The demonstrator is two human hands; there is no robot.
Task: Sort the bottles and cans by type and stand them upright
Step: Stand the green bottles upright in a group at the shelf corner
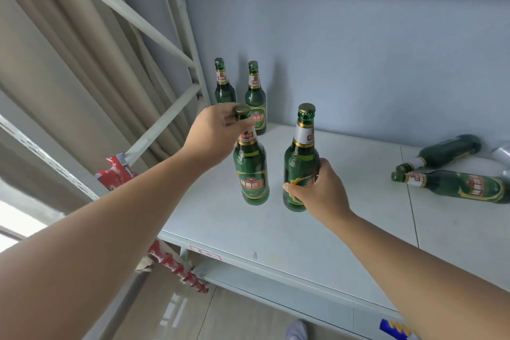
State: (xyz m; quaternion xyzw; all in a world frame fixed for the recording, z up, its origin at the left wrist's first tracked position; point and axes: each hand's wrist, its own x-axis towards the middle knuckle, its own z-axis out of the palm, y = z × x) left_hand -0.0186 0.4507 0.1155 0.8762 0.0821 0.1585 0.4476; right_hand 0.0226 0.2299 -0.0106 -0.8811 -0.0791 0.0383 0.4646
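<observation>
A pale metal shelf (345, 201) is seen against a blue-grey wall (358, 63), with a beige curtain (69, 63) hung to the left of the frame. Red packaging (117, 171) is caught at the shelf's left edge.

Two green bottles are laid on their sides at the right of the shelf, necks pointed left: the rear lying bottle (449, 150) and the front lying bottle (463, 185), set just beside each other. A silvery object (503, 153) is cut off by the right edge and cannot be identified.

At the back left corner, two more green bottles are stood upright side by side: the corner bottle (224, 88) and its neighbour (256, 96).

Nearer the front, the left-held bottle (251, 174) is pinched at its neck, just under the gold cap, by the left hand (218, 132). The right-held bottle (300, 157) is gripped round its body by the right hand (317, 190). Both are held upright, close together; whether their bases are rested on the shelf cannot be told.
</observation>
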